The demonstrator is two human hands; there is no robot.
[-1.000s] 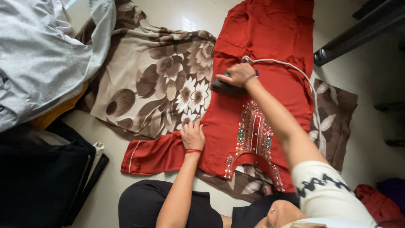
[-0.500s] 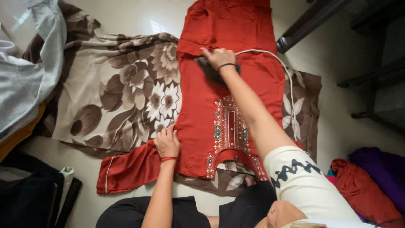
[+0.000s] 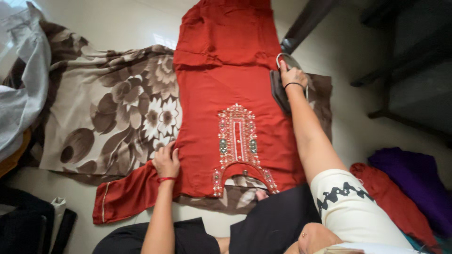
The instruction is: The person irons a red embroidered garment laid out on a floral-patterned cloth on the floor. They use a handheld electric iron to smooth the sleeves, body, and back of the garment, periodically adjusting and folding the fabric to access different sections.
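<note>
Red tunic [image 3: 221,94], where does it lie?

— Flat on a brown floral sheet [image 3: 108,108] spread over the pale floor [image 3: 117,23], neckline toward the person, with an embroidered panel [image 3: 238,136] running up from the collar.

— And the 2 hands?

— The right hand [image 3: 293,75] is closed around the handle of a dark iron [image 3: 278,89], which sits at the tunic's right edge, partly over the sheet. A white cord [image 3: 282,57] loops just beyond the knuckles.

— The left?

— The left hand [image 3: 165,161] rests on the cloth where the sleeve [image 3: 125,195] meets the body, fingers curled down onto the fabric; whether it pinches the cloth or only presses it, I cannot tell. A red band [image 3: 165,179] circles that wrist.

— Anything else nearby?

— Grey cloth [image 3: 21,94] heaped at the far left, red and purple garments [image 3: 405,188] piled at the lower right, and dark furniture legs [image 3: 306,21] above the iron.
</note>
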